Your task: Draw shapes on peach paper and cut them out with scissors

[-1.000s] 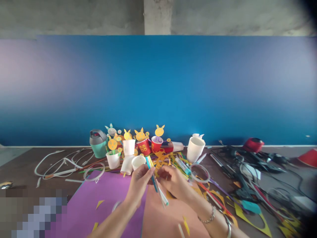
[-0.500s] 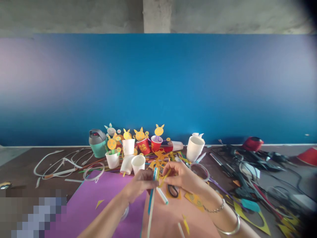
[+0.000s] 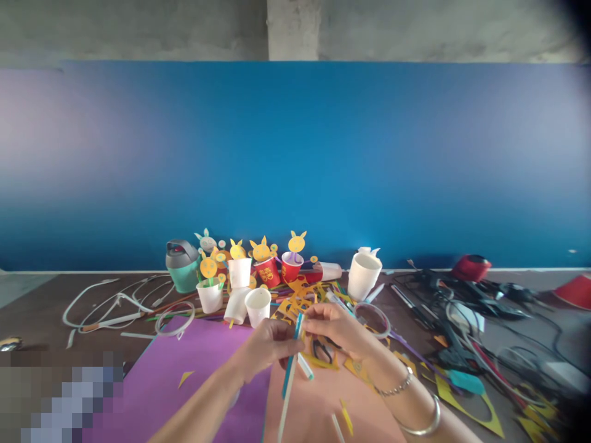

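Observation:
My left hand (image 3: 266,346) pinches a blue strip (image 3: 289,373) and a long white strip (image 3: 283,409) together; both slant down over the peach sheet (image 3: 318,412). The fingers of my right hand (image 3: 337,327) are closed at the upper end of these strips, with a small yellow paper strip (image 3: 303,334) between them, mostly hidden. Just below lies a white marker (image 3: 305,367) with a teal end. Dark-handled scissors (image 3: 325,349) lie under my right hand, by yellow paper scraps (image 3: 357,368).
A purple sheet (image 3: 207,369) lies left. Behind stand white cups (image 3: 257,306), red cups (image 3: 266,272) with yellow rabbit-faced paper cutouts (image 3: 261,251), and a teal pot (image 3: 183,271). To the right are a large white cup (image 3: 364,275), black cables (image 3: 508,295) and a glue gun (image 3: 455,360).
Both hands have shifted slightly right with the strips. My right hand has brought the yellow strip up against the blue strip's upper end.

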`<state>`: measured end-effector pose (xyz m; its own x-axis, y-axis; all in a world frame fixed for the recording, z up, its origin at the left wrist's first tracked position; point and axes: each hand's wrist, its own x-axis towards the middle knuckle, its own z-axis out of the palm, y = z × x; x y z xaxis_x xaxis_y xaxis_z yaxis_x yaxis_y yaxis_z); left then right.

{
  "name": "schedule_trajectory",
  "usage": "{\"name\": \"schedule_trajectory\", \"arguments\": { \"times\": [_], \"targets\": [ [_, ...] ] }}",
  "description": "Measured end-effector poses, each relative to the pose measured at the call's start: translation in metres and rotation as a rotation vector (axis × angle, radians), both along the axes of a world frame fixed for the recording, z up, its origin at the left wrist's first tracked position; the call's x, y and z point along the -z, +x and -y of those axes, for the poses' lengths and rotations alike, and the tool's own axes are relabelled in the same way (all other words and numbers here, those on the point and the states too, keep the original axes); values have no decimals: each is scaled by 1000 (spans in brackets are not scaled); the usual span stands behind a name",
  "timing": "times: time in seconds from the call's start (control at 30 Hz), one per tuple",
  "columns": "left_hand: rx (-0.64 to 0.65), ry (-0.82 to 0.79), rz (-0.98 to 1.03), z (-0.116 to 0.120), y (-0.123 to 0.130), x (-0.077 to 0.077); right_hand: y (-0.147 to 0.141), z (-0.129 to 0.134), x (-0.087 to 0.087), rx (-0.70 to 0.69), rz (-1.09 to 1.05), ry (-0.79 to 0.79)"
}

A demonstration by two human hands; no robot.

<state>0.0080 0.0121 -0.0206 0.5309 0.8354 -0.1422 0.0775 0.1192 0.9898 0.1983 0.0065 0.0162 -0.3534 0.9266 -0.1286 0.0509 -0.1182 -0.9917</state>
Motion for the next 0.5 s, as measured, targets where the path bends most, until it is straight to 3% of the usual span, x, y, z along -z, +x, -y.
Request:
{"name": "schedule_trajectory", "arguments": {
  "times": [0.1, 0.27, 0.4, 0.5],
  "targets": [
    [-90, 39, 120, 2, 0, -8, 1, -4, 5, 74, -157, -49],
    [-136, 302, 172, 6, -3, -19, 4, -10, 13, 167, -417, -159],
    [-138, 578, 76, 9, -6, -23, 1, -10, 15, 134, -491, -201],
    [-86, 676, 52, 11, -7, -26, 1, -9, 17, 67, -477, -195]
  ]
}}
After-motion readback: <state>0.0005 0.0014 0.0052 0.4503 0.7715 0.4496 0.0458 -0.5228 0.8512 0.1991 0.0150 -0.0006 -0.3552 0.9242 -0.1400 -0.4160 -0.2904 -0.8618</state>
